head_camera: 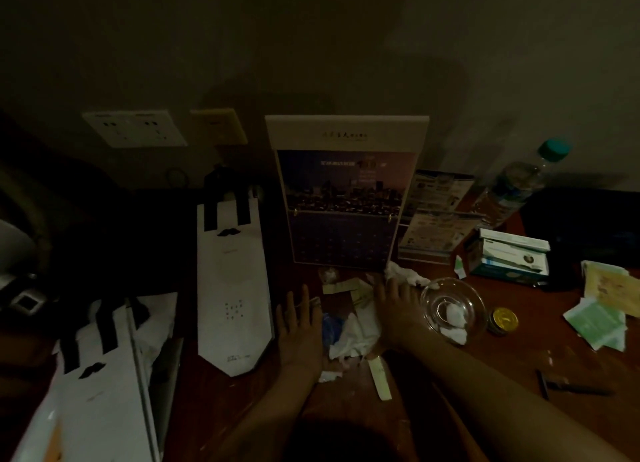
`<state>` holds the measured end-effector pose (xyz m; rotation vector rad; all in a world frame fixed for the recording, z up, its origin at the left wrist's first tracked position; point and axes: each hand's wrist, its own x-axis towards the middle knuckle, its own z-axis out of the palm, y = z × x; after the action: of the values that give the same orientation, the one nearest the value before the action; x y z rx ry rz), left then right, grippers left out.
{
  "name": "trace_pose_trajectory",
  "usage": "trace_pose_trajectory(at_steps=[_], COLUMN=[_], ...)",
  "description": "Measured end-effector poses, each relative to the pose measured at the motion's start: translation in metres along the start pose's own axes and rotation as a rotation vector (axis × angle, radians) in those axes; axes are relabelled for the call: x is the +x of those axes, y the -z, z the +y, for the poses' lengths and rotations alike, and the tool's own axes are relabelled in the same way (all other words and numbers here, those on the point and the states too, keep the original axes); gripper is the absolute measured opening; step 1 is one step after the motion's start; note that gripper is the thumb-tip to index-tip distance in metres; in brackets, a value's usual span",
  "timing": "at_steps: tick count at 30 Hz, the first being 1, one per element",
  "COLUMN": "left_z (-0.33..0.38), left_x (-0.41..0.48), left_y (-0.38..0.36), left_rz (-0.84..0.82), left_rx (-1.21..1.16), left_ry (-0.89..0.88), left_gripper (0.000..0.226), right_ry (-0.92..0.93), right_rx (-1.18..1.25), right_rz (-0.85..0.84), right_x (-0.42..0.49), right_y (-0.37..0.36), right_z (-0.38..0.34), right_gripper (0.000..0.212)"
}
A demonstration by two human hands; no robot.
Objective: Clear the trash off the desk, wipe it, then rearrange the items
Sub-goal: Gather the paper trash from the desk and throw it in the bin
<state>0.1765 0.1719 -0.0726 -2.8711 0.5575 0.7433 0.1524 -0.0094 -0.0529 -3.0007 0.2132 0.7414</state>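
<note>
— Dim room, plain wall, a double socket plate (135, 129) low on it. What lies on the desk (485, 364)?

— Far left, a white paper bag (100, 392) with black handles and a moustache print lies flat. Just right of it lies a second bag (232, 288) of the same kind, handles toward the wall.

— And the hands?

— Both are near the middle. The left hand (301, 333) stands at the left side of the trash pile (349, 333), fingers straight and close together. The right hand (394, 305) lies against the pile's right side, fingers stretched out. Neither grips anything, and the heap sits between them.

— What is in the heap?

— Crumpled white tissue (353, 340), a blue wrapper (330, 326) and pale paper strips (341, 285). One yellowish strip (379, 375) lies nearer the front, beside the right forearm.

— Behind it?

— A calendar (343, 191) with a night skyline leans against the wall. Just right of it stands a leaflet (436, 215) in a clear holder.

— Further right?

— A glass bowl (452, 309) sits just beside the right hand, with a crumpled tissue inside. Then comes a small gold-lidded tin (504, 319), and behind it a white and blue box (509, 257). A clear bottle (512, 188) with a teal cap stands near the wall. Green and yellow papers (602, 323) lie at the far right, and a dark pen (575, 389) lies toward the front.
</note>
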Motion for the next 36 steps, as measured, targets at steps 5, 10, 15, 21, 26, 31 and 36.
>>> trace_pose_trajectory(at_steps=[5, 10, 15, 21, 26, 31, 36], left_z=[0.002, 0.002, 0.001, -0.005, -0.008, -0.009, -0.011], left_x=[-0.003, -0.006, 0.006, 0.038, 0.05, 0.056, 0.038], left_y=[-0.002, -0.006, 0.012, 0.03, 0.027, 0.02, 0.012], left_rz=[0.051, 0.07, 0.051, 0.076, 0.047, 0.184, 0.15], left_rx=[-0.06, -0.072, 0.037, -0.022, -0.001, -0.066, -0.036], left_ry=[-0.005, -0.016, -0.085, -0.206, -0.281, -0.374, -0.303], left_gripper=[0.078, 0.072, 0.098, 0.097, 0.089, 0.091, 0.071], right_ry=[0.037, -0.06, -0.021, -0.057, -0.084, -0.084, -0.07], right_rx=[0.067, 0.139, 0.188, 0.168, 0.172, 0.163, 0.402], right_rz=[-0.019, 0.142, 0.004, 0.022, -0.033, -0.039, 0.062], right_x=[-0.018, -0.023, -0.017, -0.003, 0.01, 0.005, -0.022], right_y=[-0.013, -0.014, 0.0, -0.007, -0.006, -0.008, -0.026], right_z=[0.001, -0.001, -0.002, -0.002, 0.002, -0.002, -0.003], right_gripper=[0.099, 0.133, 0.14, 0.137, 0.133, 0.116, 0.09])
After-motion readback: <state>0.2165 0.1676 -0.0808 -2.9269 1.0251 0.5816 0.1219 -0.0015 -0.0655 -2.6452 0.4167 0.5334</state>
